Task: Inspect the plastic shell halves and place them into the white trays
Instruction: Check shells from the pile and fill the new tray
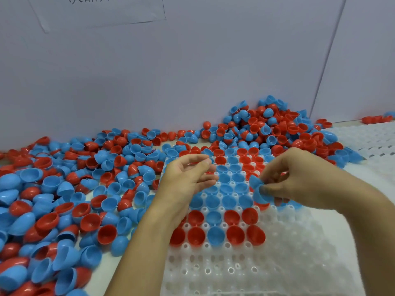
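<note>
Shell halves, blue: two pieces being pinched by the right hand, thumb and curled fingers closing on their rims, held just above the white tray. The lower piece is showing its rounded back toward the camera; which way its mouth is opening cannot be told. The upper piece is lying tilted against it, up and to the left. Domes like these have no long axis to speak of; the axis that matters is running from rim to crown.

Left hand: hovering palm-up over the tray's far-left rows, fingers relaxed, grasping nothing.

Tray cells: far rows already carrying halves, mouths up; near rows and the right side standing vacant. Vacant cells are lying directly below and toward the person from the right hand, so the right hand appears the nearer for seating.

Loose halves: red and blue, heaped on the worktop to the left and against the wall behind.
</note>
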